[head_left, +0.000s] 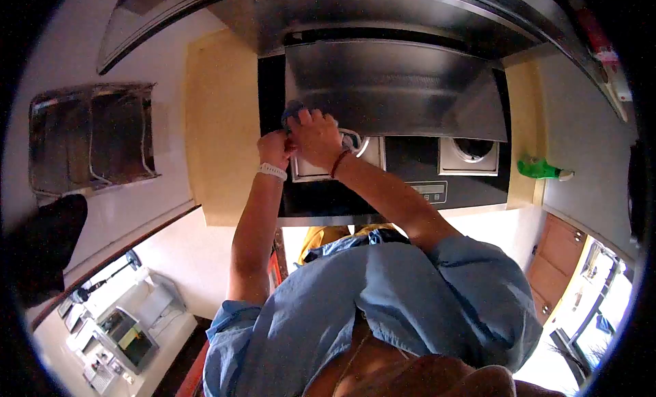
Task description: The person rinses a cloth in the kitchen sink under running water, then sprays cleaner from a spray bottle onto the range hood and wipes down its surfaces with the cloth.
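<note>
My right hand (316,135), with a dark red bracelet at the wrist, is closed on a bunched blue-grey cloth (292,111). The cloth is at the lower left edge of the dark metal panel (389,89) of the range hood. Just left of it, touching or almost touching, is my left hand (275,149), wearing a white wristband. Its fingers are curled, and what they hold, if anything, is hidden. Both hands are above the left burner (355,147) of the black cooktop (410,166), partly covering it from view.
On the right stands a green bottle (538,169) on the counter. The right burner (470,151) sits under the panel's edge. A wire rack (92,137) is at the left. The hood's upper edge (383,14) curves overhead. A desk with equipment (130,335) shows at lower left.
</note>
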Demonstrator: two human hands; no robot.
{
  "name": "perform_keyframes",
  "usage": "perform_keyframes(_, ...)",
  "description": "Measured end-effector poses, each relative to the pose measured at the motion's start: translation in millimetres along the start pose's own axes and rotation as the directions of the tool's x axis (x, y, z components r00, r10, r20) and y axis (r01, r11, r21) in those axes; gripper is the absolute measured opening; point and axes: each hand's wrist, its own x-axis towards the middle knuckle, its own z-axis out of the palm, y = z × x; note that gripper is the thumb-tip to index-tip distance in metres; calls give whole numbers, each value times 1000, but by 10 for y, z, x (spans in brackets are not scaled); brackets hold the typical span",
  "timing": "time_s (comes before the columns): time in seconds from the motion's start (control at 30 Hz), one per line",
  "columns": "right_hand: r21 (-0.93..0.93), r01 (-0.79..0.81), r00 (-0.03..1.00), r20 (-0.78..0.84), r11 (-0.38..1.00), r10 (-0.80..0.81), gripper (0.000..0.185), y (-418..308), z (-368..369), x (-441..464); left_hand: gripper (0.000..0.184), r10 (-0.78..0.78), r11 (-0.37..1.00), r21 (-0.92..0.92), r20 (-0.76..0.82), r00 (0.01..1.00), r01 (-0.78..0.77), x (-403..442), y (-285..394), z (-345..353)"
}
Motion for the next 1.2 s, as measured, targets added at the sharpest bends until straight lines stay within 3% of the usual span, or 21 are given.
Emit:
perform_keyframes(0.1,38,118,992,-57,992,-116,26,119,-34,-174,12,119,957,236,215,969,-170,37,-1,-78)
perform_keyframes(0.17,-37,191,973,-124,981,-194,29,720,10,-484,11,-42,999,-2,-102,994,42,-15,13,92)
perform_keyframes(0.2,-73,220,958,-173,973,-230,29,1085,65,-669,9,-47,999,-10,-111,993,46,-41,37,131)
perform_keyframes(0.23,-190,42,997,71,981,-29,29,1205,-351,-757,9,-47,999,-23,-128,991,45,-36,44,151)
perform_keyframes(0.27,-277,-40,999,-32,960,32,29,1683,-188,-1021,9,-52,999,-22,-133,990,49,-41,36,146)
perform_keyframes(0.3,-85,-242,967,-104,967,233,29,2076,-183,-1201,9,-56,998,-17,-136,989,54,-45,35,120)
perform_keyframes(0.37,-318,-380,924,-177,869,339,32,2256,-585,-1277,10,-35,999,-32,-94,995,32,-20,-12,70)
perform_keyframes(0.4,-318,-369,928,-169,873,331,32,2238,-524,-1271,10,-49,998,-49,-96,994,44,-80,32,109)
perform_keyframes(0.47,-274,-348,932,-202,897,300,35,2229,-323,-1236,9,-70,997,-19,-130,989,68,-70,53,156)
perform_keyframes(0.5,-167,-322,941,-168,932,295,35,2043,-222,-1103,9,-68,998,-27,-140,988,65,-31,29,143)
perform_keyframes(0.6,-225,66,998,31,972,-60,31,916,-182,-680,11,-24,998,-53,-97,995,19,-18,-30,90)
perform_keyframes(0.63,-201,116,988,123,973,-92,30,570,-187,-507,11,-17,998,-63,-108,994,11,-30,-33,59)
perform_keyframes(0.7,-172,179,967,213,969,-141,30,220,-165,-212,17,-64,984,-161,67,996,75,-44,-41,7)
perform_keyframes(0.73,-118,175,956,257,977,-140,30,120,-146,-53,28,-51,987,-147,123,991,69,-57,-40,-28)
perform_keyframes(0.8,-60,180,939,307,982,-154,30,105,2,297,35,-72,973,-214,76,994,87,-223,93,41)
perform_keyframes(0.87,-167,224,945,278,960,-172,30,167,153,644,52,-71,953,-291,59,996,85,-311,135,78)
perform_keyframes(1.0,-125,224,957,216,967,-194,30,105,110,521,57,-152,924,-345,62,986,164,-249,143,70)
perform_keyframes(1.07,38,415,891,184,909,-414,30,96,59,143,63,-102,905,-402,111,989,139,-260,138,71)
perform_keyframes(1.13,19,402,892,218,915,-397,30,130,44,167,66,-79,891,-435,129,989,128,-275,122,75)
perform_keyframes(1.2,2,390,892,246,921,-378,31,231,43,326,70,-156,900,-405,54,986,164,-285,118,83)
